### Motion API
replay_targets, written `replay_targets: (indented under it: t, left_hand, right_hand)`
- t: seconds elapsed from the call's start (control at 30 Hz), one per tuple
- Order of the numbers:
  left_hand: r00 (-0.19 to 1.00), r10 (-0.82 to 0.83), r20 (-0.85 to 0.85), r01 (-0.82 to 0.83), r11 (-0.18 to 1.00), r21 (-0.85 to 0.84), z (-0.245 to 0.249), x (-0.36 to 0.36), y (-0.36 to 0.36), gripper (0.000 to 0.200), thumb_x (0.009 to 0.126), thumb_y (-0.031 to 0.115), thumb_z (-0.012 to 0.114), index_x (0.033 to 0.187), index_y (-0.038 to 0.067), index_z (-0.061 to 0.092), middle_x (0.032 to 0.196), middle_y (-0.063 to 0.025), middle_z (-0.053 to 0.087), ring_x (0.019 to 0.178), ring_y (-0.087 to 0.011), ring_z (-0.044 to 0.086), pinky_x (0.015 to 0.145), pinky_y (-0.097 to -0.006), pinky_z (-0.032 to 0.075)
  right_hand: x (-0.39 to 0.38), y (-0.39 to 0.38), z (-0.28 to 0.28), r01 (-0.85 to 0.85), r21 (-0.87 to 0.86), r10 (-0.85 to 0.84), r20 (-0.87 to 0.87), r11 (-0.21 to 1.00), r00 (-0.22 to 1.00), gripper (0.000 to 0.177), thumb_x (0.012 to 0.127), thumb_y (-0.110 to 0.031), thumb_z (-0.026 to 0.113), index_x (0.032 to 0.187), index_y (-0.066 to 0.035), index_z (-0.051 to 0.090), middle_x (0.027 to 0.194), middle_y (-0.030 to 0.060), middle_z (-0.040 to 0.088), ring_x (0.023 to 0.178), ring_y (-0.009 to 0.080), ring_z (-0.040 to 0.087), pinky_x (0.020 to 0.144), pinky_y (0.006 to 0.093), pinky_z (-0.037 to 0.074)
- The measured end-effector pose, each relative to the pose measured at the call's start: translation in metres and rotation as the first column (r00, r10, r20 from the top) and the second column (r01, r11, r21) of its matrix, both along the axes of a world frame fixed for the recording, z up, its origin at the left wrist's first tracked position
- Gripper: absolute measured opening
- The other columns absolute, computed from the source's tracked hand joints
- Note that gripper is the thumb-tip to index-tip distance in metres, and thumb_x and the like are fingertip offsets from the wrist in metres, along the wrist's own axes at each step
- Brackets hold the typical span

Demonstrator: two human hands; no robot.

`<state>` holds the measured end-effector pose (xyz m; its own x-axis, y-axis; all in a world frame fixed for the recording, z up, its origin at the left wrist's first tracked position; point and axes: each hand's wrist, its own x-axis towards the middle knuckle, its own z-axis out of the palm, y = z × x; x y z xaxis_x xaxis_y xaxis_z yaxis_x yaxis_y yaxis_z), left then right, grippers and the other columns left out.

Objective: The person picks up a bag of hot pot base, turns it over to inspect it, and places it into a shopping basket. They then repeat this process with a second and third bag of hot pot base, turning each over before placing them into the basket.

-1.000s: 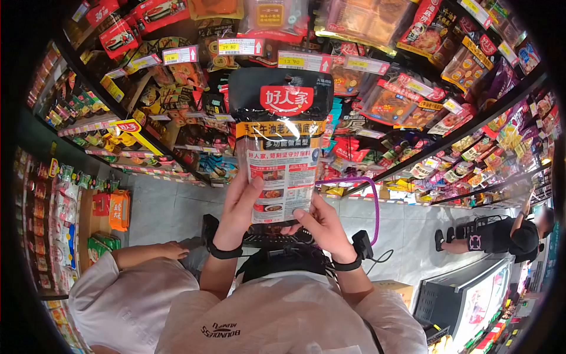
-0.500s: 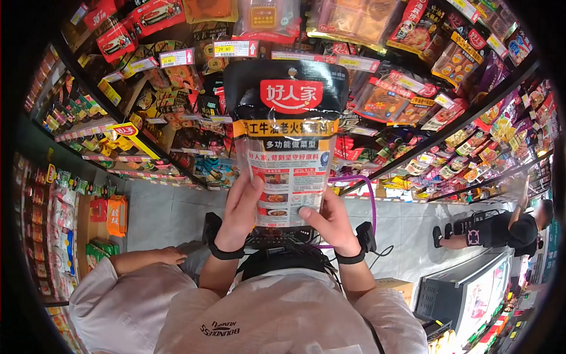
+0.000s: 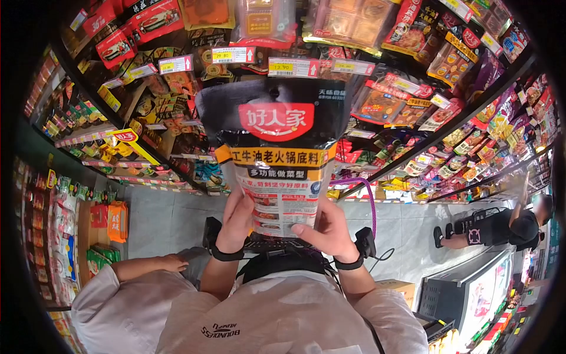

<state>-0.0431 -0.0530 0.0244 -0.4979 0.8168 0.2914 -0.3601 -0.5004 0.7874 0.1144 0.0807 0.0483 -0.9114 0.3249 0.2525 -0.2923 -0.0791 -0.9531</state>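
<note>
Between my two hands is a hotpot seasoning pouch [image 3: 277,159], black on top with a red logo, a yellow band and a printed panel below. My left hand [image 3: 236,221] grips its lower left edge, the fingers partly hidden behind it. On the lower right, my right hand [image 3: 327,230] holds it with the thumb pressed on the printed panel. The pouch is upright toward me, its top in front of the shelf's price tags [image 3: 293,67].
Shelves of packaged seasonings [image 3: 377,29] rise ahead and run to both sides. A person in a light shirt [image 3: 135,301] is beside me at the left. Another person in dark clothes [image 3: 522,227] stands at the far right, near a black display case [image 3: 460,289].
The pouch's top has tilted nearer and shifted slightly left and down, looking larger. A price tag behind it is now uncovered. Both hands keep their hold.
</note>
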Motion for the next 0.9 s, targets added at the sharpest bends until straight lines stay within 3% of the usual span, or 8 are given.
replay_targets:
  t: [0.13,0.33,0.53,0.63,0.67,0.77,0.8,0.9]
  left_hand:
    - [0.998,0.055,-0.028,-0.056,0.998,-0.021,0.002,0.004,-0.002,0.050,0.098,0.031,0.044,0.136,0.000,0.035,0.131,-0.0113,0.051,0.118,-0.0206,0.052,0.100,-0.0346,0.040]
    - [0.999,0.032,-0.008,-0.033,0.999,-0.035,-0.001,0.005,-0.008,0.058,0.095,0.036,0.050,0.137,-0.001,0.035,0.133,-0.0105,0.049,0.121,-0.0189,0.048,0.102,-0.0334,0.035]
    - [0.995,0.096,-0.022,-0.097,0.995,-0.034,-0.002,0.009,-0.014,0.052,0.097,0.032,0.044,0.136,-0.001,0.034,0.131,-0.0126,0.051,0.117,-0.0218,0.053,0.100,-0.0354,0.040]
    - [0.990,0.143,-0.010,-0.142,0.989,0.035,-0.004,0.010,-0.004,0.049,0.097,0.025,0.047,0.137,-0.001,0.034,0.132,-0.0109,0.049,0.121,-0.0200,0.048,0.102,-0.0341,0.035]
    - [0.982,0.186,0.023,-0.183,0.977,-0.105,0.002,0.008,-0.002,0.046,0.095,0.015,0.049,0.136,-0.001,0.034,0.132,-0.0130,0.047,0.124,-0.0216,0.046,0.103,-0.0366,0.035]
    - [0.825,0.477,-0.305,-0.500,0.866,0.001,0.011,0.008,0.018,0.049,0.091,0.008,0.053,0.135,-0.001,0.034,0.134,-0.0159,0.044,0.127,-0.0240,0.042,0.105,-0.0400,0.032]
    - [0.819,0.499,-0.284,-0.500,0.863,0.075,0.011,0.013,0.019,0.054,0.087,0.004,0.056,0.136,-0.001,0.033,0.135,-0.0182,0.042,0.128,-0.0264,0.040,0.107,-0.0416,0.031]
    - [0.886,0.355,-0.298,-0.342,0.935,0.096,0.026,0.038,0.020,0.055,0.087,0.005,0.056,0.136,-0.002,0.032,0.135,-0.0177,0.042,0.129,-0.0278,0.039,0.108,-0.0415,0.029]
  right_hand:
    - [-0.001,-0.002,-0.001,0.028,0.060,-0.028,-0.011,0.998,1.000,0.050,0.081,0.001,0.067,0.126,0.001,0.046,0.114,0.0088,0.061,0.105,0.0129,0.055,0.091,0.0306,0.044]
    - [0.000,-0.006,0.000,0.032,0.080,-0.032,0.002,0.996,0.999,0.049,0.080,-0.002,0.069,0.124,0.000,0.049,0.111,0.0085,0.062,0.103,0.0125,0.056,0.089,0.0302,0.044]
    - [-0.001,-0.008,0.002,0.032,0.118,-0.031,-0.007,0.993,0.999,0.048,0.081,-0.002,0.068,0.126,0.001,0.049,0.112,0.0101,0.061,0.104,0.0135,0.055,0.091,0.0309,0.043]
    - [-0.004,-0.013,0.000,0.157,0.077,-0.156,-0.017,0.985,0.988,0.048,0.083,-0.002,0.065,0.128,0.003,0.047,0.115,0.0127,0.059,0.107,0.0147,0.054,0.092,0.0316,0.042]
    - [-0.006,-0.016,-0.001,0.215,0.060,-0.214,-0.018,0.975,0.977,0.048,0.084,-0.001,0.064,0.129,0.004,0.047,0.116,0.0136,0.059,0.108,0.0151,0.053,0.093,0.0318,0.042]
    - [-0.015,-0.017,-0.019,0.475,0.190,-0.474,-0.053,0.859,0.879,0.048,0.085,0.000,0.061,0.130,0.005,0.045,0.120,0.0165,0.056,0.109,0.0200,0.055,0.093,0.0321,0.041]
    - [-0.016,-0.018,-0.008,0.550,0.399,-0.548,-0.130,0.734,0.826,0.052,0.081,0.003,0.062,0.130,0.004,0.045,0.123,0.0193,0.053,0.109,0.0299,0.055,0.095,0.0369,0.040]
    - [-0.023,-0.025,-0.006,0.614,0.620,-0.539,-0.340,0.487,0.771,0.057,0.074,0.004,0.063,0.129,0.002,0.048,0.128,0.0214,0.049,0.114,0.0377,0.048,0.098,0.0428,0.037]
